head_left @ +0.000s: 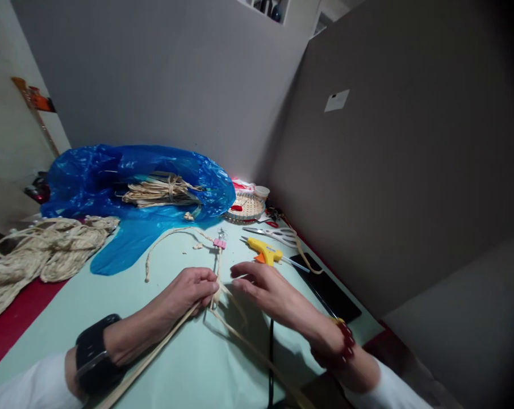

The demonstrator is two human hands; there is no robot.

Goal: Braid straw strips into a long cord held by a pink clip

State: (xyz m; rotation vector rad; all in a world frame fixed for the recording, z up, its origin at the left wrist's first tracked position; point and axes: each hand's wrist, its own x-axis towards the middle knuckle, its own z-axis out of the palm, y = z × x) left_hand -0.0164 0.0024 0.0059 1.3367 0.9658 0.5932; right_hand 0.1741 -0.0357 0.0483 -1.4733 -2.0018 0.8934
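My left hand (191,289) rests on the pale green table (184,363) with its fingers pinched on flat straw strips (222,321) that cross under both hands. My right hand (263,288) lies just to the right, fingers bent and touching the same strips. A braided straw cord (217,262) runs from my fingers up to a pink binder clip (219,243). A looser braided length (163,241) curves away to the left. A black band sits on my left wrist, red beads on my right.
A yellow glue gun (265,251) lies beside my right hand, its black cable (271,358) running toward me. Scissors (278,233), a woven tray (246,207), a black phone (327,288), a blue plastic bag (141,187) holding straw bundles, and woven straw pieces (39,250) surround the work.
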